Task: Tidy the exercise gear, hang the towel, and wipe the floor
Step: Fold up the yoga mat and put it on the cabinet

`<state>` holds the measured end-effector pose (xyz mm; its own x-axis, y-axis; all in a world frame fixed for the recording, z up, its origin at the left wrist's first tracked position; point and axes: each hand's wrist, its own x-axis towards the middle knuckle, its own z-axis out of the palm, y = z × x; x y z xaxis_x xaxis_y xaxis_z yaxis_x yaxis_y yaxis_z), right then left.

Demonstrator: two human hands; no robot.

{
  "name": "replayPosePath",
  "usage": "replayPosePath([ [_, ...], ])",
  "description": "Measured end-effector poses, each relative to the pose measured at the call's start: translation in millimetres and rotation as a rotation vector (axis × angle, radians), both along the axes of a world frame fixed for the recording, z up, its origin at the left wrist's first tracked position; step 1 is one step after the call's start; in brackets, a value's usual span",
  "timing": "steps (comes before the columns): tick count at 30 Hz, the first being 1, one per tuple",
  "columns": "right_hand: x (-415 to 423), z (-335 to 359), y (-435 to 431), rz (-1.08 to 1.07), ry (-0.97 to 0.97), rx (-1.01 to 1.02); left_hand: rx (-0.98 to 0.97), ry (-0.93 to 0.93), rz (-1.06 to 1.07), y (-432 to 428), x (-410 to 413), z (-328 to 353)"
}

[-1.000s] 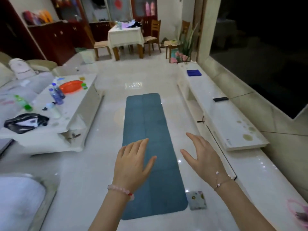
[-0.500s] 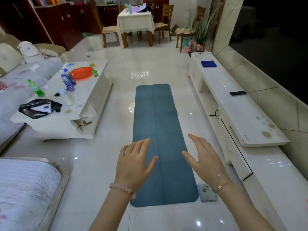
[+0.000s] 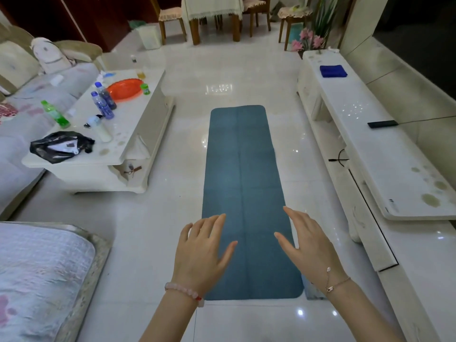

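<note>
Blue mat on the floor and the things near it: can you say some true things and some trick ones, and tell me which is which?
1. The blue mat lies unrolled, flat on the floor. True.
2. The left hand holds a bottle. False: it is open and holds nothing.
3. A folded dark blue cloth lies on the long white bench. True.
4. The orange tray sits on the floor. False: it sits on the white coffee table.
5. The right hand grips the mat's edge. False: its fingers are straight and hold nothing.
</note>
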<state>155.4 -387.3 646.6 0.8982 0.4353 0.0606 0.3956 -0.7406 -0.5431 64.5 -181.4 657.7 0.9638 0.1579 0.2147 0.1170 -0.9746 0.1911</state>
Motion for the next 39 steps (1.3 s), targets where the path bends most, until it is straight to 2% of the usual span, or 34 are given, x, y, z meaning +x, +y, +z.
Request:
replayPosePath([
  [6, 26, -48, 9, -0.008, 0.054, -0.056, -0.031, 0.033, -0.003, 11, 22, -49],
  [10, 41, -104, 20, -0.034, 0.078, -0.082, -0.055, 0.053, -0.038, 28, 41, -107],
  [15, 59, -224, 41, -0.064, 0.104, -0.080, -0.040, 0.055, -0.109, 48, 71, -232],
  [28, 99, -621, 47, -0.063, 0.089, -0.157, 0.063, 0.081, -0.241, 64, 128, -629],
  [33, 101, -714, 49, -0.057, 0.095, -0.174, 0.078, 0.142, -0.231, 66, 130, -727],
  [39, 93, -766, 48, -0.024, 0.099, -0.203, 0.057, 0.145, -0.197, 62, 114, -781],
])
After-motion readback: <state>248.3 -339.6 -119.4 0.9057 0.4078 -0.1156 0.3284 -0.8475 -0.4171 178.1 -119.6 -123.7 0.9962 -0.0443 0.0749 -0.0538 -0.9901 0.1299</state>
